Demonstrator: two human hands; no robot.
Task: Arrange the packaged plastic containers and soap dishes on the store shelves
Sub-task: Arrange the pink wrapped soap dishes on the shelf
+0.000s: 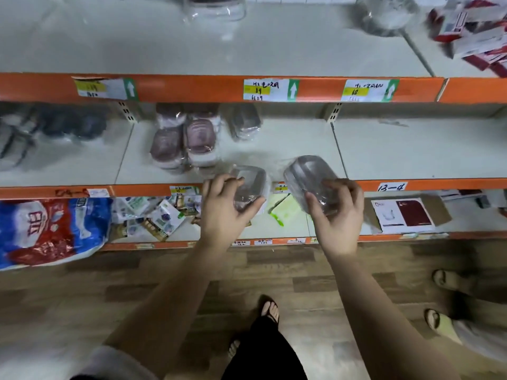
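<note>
My left hand [225,204] grips a squarish clear container in plastic wrap [251,183] at the front edge of the middle shelf [397,149]. My right hand [337,212] grips a rounder wrapped clear container [307,171], tilted, just in front of the same edge. Behind them on that shelf stand stacked wrapped pinkish-purple soap dishes [183,141] and a darker wrapped pack [245,122]. A wrapped container [214,6] sits at the back of the top shelf [192,48]; another wrapped clear one [386,12] lies to its right.
Dark wrapped goods [63,127] lie at the middle shelf's left. The bottom shelf holds a red-blue bag [46,229], small packets [153,215], a green item [282,212] and a box [406,215]. Red-white boxes [474,34] pile at top right. Another person's sandalled feet [441,300] stand on the wooden floor.
</note>
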